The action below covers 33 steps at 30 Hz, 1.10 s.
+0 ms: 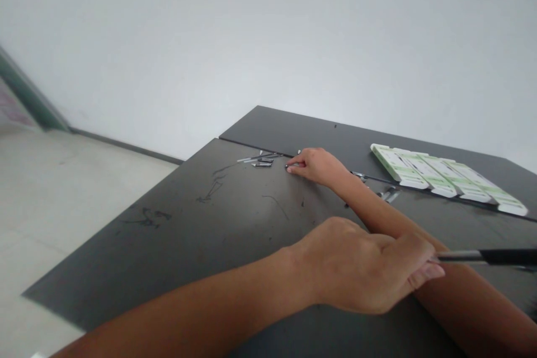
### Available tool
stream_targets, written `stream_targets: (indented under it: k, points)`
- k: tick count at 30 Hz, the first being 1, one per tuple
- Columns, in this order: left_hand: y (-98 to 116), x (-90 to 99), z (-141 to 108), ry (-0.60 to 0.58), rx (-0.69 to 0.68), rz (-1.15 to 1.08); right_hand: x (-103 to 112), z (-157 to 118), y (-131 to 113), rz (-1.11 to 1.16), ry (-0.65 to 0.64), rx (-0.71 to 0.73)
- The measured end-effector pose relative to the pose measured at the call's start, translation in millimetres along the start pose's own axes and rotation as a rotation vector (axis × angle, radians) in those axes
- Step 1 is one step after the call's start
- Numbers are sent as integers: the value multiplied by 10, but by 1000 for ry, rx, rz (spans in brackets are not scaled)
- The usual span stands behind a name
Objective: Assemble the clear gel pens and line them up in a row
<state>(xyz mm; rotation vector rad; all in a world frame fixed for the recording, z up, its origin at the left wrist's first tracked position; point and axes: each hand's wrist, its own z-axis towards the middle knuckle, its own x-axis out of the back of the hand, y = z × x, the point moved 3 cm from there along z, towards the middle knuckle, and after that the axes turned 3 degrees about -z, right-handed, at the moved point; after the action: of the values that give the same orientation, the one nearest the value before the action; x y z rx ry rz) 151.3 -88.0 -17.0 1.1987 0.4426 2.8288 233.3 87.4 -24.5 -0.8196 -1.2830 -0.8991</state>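
Observation:
My left hand (364,265) is closed in the foreground, in front of my right forearm. Its thumb and fingers pinch the end of a pen (486,257), a slim rod with a silver section and a black section, pointing right. Farther off, my right hand (314,164) rests low over the dark table, its fingertips together at a small dark piece (287,166) that I cannot make out. Left of those fingertips lie short black-and-silver pen parts (263,163) and thin, pale rods (250,159).
Flat white-and-green cartons (444,176) lie in a row at the right, across the seam between two dark tables (235,224). More slim silver parts (390,194) sit beside my right forearm. Dark smears (146,218) mark the tabletop. A white wall (268,39) stands behind.

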Motion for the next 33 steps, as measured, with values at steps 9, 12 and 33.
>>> stream_targets:
  k: [9, 12, 33]
  points:
    - [-5, -11, -14, -3, 29, -18, -58, 6, -87, 14, 45, 2]
    - [-12, -1, 6, -45, 35, -39, -83, -10, -102, 50, 70, 5]
    - [92, 11, -79, -98, 184, -45, 541, -2455, 475, 1149, 324, -434]
